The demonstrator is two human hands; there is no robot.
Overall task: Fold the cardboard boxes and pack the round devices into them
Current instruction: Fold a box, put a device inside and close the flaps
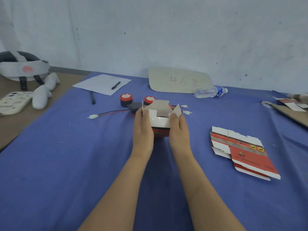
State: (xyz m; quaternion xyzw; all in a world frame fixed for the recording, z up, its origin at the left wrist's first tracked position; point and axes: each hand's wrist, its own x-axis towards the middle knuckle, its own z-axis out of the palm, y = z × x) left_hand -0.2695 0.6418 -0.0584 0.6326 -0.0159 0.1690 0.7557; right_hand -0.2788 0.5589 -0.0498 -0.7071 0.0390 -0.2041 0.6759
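The small red-and-white cardboard box (160,125), top flaps open, sits at centre frame, hiding most fingers of both hands and part of the red-and-black round devices (126,99) just behind it. The left hand (143,130) grips its left side, the right hand (179,132) its right, thumbs on the near upper edge. A flat unfolded red-and-white carton (245,152) lies at right.

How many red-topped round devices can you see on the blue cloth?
2. One red-topped black round device stands behind and left of the white-and-red cardboard box; the second device is right behind the box, partly covered. Others may be hidden behind the box.
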